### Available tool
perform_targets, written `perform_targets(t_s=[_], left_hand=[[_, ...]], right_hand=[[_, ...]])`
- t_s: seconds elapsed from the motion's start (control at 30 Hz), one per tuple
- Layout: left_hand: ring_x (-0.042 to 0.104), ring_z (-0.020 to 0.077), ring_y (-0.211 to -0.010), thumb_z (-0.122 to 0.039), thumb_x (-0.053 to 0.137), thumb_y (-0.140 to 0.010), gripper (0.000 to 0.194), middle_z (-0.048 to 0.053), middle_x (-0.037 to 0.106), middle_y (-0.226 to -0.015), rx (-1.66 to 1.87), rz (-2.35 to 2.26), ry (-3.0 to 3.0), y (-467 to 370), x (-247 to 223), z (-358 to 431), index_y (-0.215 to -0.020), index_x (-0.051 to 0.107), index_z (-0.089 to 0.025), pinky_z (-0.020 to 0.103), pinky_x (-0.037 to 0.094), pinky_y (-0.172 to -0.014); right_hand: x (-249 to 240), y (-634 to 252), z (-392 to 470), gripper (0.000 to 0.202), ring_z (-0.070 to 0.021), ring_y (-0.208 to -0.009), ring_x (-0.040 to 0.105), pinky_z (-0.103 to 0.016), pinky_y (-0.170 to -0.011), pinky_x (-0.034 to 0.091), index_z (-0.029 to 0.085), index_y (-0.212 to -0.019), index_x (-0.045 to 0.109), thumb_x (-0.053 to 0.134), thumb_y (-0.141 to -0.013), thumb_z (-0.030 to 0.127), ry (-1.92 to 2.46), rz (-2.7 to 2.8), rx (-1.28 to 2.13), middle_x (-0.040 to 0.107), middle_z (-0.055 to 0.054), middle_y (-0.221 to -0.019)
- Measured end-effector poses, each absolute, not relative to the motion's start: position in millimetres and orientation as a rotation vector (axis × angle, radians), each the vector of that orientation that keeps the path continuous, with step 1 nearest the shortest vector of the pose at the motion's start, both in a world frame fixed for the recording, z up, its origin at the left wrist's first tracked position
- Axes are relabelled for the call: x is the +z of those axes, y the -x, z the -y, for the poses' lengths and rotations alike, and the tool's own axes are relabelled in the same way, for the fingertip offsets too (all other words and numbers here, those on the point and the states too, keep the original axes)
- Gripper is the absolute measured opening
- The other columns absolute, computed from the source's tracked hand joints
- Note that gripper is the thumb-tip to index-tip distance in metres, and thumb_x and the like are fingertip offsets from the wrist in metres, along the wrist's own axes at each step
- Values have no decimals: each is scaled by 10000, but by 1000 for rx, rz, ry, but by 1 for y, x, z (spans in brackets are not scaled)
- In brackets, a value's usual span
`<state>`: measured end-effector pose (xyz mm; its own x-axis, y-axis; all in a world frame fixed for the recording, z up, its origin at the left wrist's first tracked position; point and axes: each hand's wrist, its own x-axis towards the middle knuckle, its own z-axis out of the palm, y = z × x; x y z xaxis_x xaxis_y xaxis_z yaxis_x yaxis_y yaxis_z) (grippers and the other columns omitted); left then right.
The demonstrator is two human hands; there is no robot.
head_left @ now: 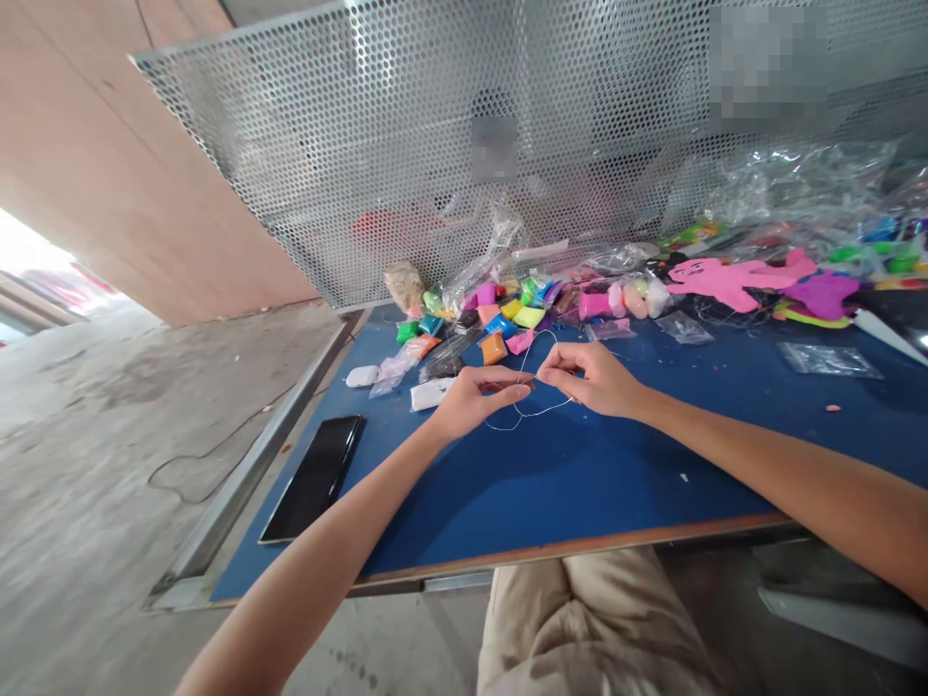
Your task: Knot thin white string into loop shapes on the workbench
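Note:
A thin white string [547, 410] loops around and below my two hands, above the blue tabletop [580, 483]. My left hand [482, 396] pinches it between thumb and fingers. Fingertip to fingertip with it, my right hand [591, 377] is closed in a pinch on the string as well. Something tiny and brownish shows between the fingertips, too small to name. Just behind the hands lie an orange packet [494, 349] and a pink packet [520, 341]. A white box-like object [432, 393] sits beside my left hand.
A black phone [313, 478] lies at the table's left edge, with a white rounded case [362, 376] farther back. Colourful packets, plastic bags [826, 360] and a pink figure [736, 280] crowd the back. Behind stands a perforated metal screen [406, 126]. A white blade-like piece [890, 335] lies right.

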<state>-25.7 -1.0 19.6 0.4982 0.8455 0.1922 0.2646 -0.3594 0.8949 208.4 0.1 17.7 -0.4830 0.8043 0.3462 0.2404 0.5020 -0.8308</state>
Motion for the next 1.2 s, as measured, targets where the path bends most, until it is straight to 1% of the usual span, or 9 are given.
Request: perform_targets(t_s=[0.23,0.37,0.43,0.57,0.73,0.87,1.03,1.1,1.2], left_hand=[[667,178,-818,-441,674,-869,343,94,750,-918,840,-862,-1767,22,16,2,-1017,760,-144,277,519,-742],[653,169,-805,-453,649,-888,335,90,731,-866,804,-773,-1732,20,13,4,-930,755,-138,287,501,-770],[650,168,-809,-458,636,-896,337,89,724,-874,786,-752,-1750,19,14,4,-925,744,-141,286,495,-767],[629,157,-797,-432,716,-833,280,67,726,-907,856,-873,-1982,21,18,4,-920,739,-167,279,477,-759],[596,140,-724,-447,763,-785,284,43,726,-874,935,-1003,-2138,23,18,4,-907,746,-191,260,457,-682],[579,140,-730,-442,786,-764,317,54,735,-942,1062,-1013,-2092,21,16,7,-960,752,-195,274,473,-714],[621,170,-768,-449,774,-775,296,63,750,-918,1067,-1013,-1990,18,18,11,-914,773,-187,287,476,-716],[628,175,-768,-458,757,-791,292,64,751,-881,1050,-1030,-1950,19,20,11,-881,780,-181,287,470,-708],[588,149,-666,-488,713,-824,329,57,726,-759,992,-1082,-1867,19,22,10,-799,773,-165,276,435,-628]], right_hand=[[14,-206,-1,168,-117,-561,525,-262,-573,397,194,-854,626,564,-964,304,771,2092,619,628,14,-672],[13,-206,-3,162,-153,-687,553,-286,-666,414,206,-820,658,585,-952,266,721,2101,399,650,-9,-730],[13,-206,-3,158,-161,-695,560,-291,-673,420,206,-819,663,595,-946,270,733,2079,424,656,-11,-723],[13,-204,-3,168,-149,-644,590,-282,-642,434,190,-838,645,574,-956,286,795,2037,717,674,-5,-711],[12,-201,-2,199,-135,-593,584,-264,-600,422,178,-850,639,569,-960,328,830,2043,909,667,2,-677],[13,-201,-2,224,-149,-631,604,-269,-609,427,182,-868,649,565,-966,365,837,2038,840,665,-9,-702],[14,-202,-2,210,-161,-631,602,-293,-627,424,201,-867,655,552,-976,348,812,2096,697,668,-8,-711],[13,-202,-2,197,-169,-649,595,-319,-690,422,210,-849,654,560,-975,329,785,2139,565,672,-8,-712],[10,-201,-2,176,-180,-679,577,-357,-776,390,218,-846,652,569,-976,302,745,2208,337,673,-12,-708]])
